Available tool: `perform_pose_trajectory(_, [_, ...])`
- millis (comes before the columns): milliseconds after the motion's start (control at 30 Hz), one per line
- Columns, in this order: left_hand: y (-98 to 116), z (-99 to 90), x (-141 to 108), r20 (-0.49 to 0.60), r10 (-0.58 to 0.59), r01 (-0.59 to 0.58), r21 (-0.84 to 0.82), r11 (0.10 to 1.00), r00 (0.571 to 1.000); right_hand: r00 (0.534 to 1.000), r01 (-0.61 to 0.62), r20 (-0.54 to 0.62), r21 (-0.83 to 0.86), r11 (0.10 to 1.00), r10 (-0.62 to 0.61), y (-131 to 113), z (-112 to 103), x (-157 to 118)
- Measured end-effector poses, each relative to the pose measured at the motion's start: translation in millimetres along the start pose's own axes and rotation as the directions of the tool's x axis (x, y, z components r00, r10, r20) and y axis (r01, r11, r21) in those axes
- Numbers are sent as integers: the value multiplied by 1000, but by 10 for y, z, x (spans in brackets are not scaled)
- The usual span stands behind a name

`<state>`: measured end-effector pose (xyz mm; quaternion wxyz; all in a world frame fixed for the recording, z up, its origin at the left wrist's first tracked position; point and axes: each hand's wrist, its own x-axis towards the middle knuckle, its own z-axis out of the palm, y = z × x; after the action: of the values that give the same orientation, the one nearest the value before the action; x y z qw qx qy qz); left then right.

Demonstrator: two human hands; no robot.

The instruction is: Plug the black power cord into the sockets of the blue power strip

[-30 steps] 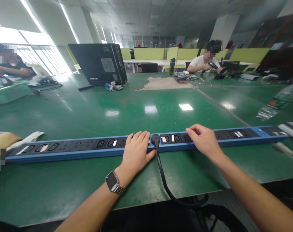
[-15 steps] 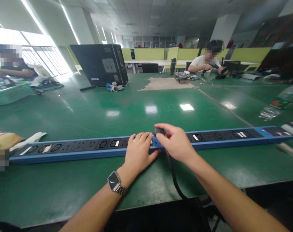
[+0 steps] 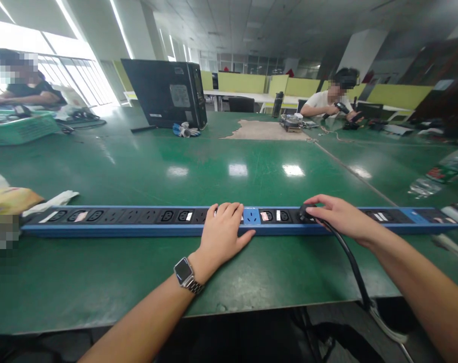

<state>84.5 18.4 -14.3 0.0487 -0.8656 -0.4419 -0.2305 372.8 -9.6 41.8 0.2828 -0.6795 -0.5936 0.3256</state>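
Observation:
A long blue power strip (image 3: 119, 230) with rows of black sockets lies across the green table. My left hand (image 3: 223, 232) rests flat over its middle, fingers stretched on the sockets and thumb on the near edge; a watch is on that wrist. Just right of it shows a blue socket (image 3: 251, 216). My right hand (image 3: 337, 214) grips a black power plug (image 3: 306, 212) at the sockets right of the middle. How far the plug sits in a socket cannot be made out. Its black cable (image 3: 353, 262) hangs over the table's front edge.
A black computer case (image 3: 164, 93) stands at the back left, gloves (image 3: 186, 130) beside it. A green basket (image 3: 20, 127) is at the far left, a plastic bottle (image 3: 443, 171) at the right. Two people sit across the table. A yellow package (image 3: 15, 200) lies near the strip's left end.
My right hand has moved right along the strip with the plug, from the blue socket to black sockets further right. My left hand stays on the strip. The view has shifted slightly.

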Motion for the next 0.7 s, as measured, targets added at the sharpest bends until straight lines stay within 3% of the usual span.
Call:
perform_pose_trajectory(167, [10,-20,3,13,-4,3,3,1000,1000,1000,23,8,-177,984,-22,-84,-7,77])
perform_pose_trajectory(433, [0,-11,1,17,1,-1,15,1000,1000,998,47,-17,-483,875,-63,-195,24,163])
perform_pose_trajectory(700, [12,-13,-4,22,6,-7,24,1000,1000,997,0,-60,-637,771,-49,-177,142,213])
